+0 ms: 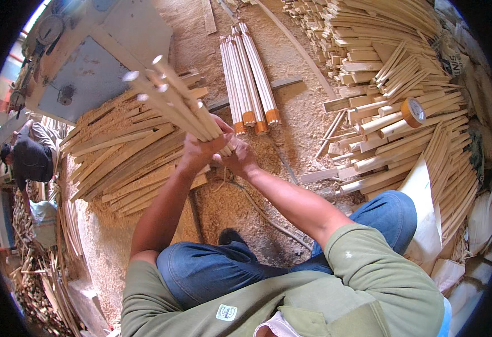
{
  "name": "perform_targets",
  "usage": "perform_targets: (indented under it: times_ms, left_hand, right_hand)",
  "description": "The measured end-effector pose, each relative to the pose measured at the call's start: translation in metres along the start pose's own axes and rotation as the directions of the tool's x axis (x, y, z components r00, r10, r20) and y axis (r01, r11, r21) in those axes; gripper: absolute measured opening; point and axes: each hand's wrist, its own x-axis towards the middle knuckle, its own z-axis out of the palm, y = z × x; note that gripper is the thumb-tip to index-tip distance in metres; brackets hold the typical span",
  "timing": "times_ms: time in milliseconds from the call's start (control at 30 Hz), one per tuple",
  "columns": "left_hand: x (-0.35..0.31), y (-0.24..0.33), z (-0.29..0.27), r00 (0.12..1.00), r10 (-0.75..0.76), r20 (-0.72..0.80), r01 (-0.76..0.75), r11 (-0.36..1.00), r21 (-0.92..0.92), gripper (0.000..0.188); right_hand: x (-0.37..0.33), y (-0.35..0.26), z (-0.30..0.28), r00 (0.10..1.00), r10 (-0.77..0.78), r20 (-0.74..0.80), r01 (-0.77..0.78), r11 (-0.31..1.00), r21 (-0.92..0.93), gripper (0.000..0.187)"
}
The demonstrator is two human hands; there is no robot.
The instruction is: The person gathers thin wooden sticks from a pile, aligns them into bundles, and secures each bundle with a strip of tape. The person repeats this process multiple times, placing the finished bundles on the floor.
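Centrally held: a bundle of pale wooden dowels (pixel 174 108) was raised at a slant between both hands, its upper ends spread toward the upper left and its lower ends gathered close.
Left hand (pixel 200 148): its fingers were closed round the dowels, near their lower part.
Right hand (pixel 239 158): its fingers were curled in about the lower ends of the same dowels, with hardly any opening (some fingertips were hidden, so their exact hold could not be told).
Taped bundles (pixel 249 78): these lay side by side just beyond the hands, orange-brown bands round their nearer ends, across a flat plank (pixel 288 82).
Tape roll (pixel 413 112): it rested tilted on the stacked sticks (pixel 389 137) at the right, well apart from the hands.
Slat pile (pixel 125 154): rough wooden strips lay heaped to the left, below a grey machine (pixel 83 76).
Floor (pixel 308 137): sawdust covered it, and a thin cable (pixel 268 216) ran over it near the person's legs.
Far left: a co-worker (pixel 32 154) in a dark top bent forward, beside a pale sack (pixel 44 222).
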Motion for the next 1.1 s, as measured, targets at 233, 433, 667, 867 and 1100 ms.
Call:
perform_targets:
  times_ms: [233, 433, 667, 867, 1100]
  left_hand:
    - [0.000, 0.007, -0.004, 0.989, 0.004, 0.145, 0.013, 0.993, -0.114, 0.024]
    - [-0.003, 0.048, -0.002, 0.999, -0.048, -0.022, 0.045, 0.994, -0.096, 0.027]
    - [0.002, 0.024, -0.015, 0.984, -0.125, 0.129, 0.137, 0.987, -0.087, 0.027]
    - [0.010, 0.007, -0.025, 0.970, -0.114, 0.214, 0.132, 0.989, -0.072, 0.029]
    - [0.019, 0.015, -0.023, 0.969, -0.190, 0.158, 0.208, 0.973, -0.104, 0.031]
  right_hand:
    - [-0.001, -0.005, -0.007, 0.983, 0.123, 0.136, -0.135, 0.987, 0.088, 0.058]
    - [-0.005, -0.022, 0.002, 0.987, 0.150, -0.056, -0.151, 0.989, -0.010, 0.050]
    - [-0.006, -0.003, -0.004, 0.979, 0.192, 0.066, -0.188, 0.980, -0.061, 0.043]
    - [-0.006, -0.002, -0.013, 0.973, -0.191, -0.131, 0.187, 0.981, -0.047, 0.058]
    - [0.003, -0.016, -0.017, 0.905, -0.383, -0.184, 0.344, 0.915, -0.210, 0.044]
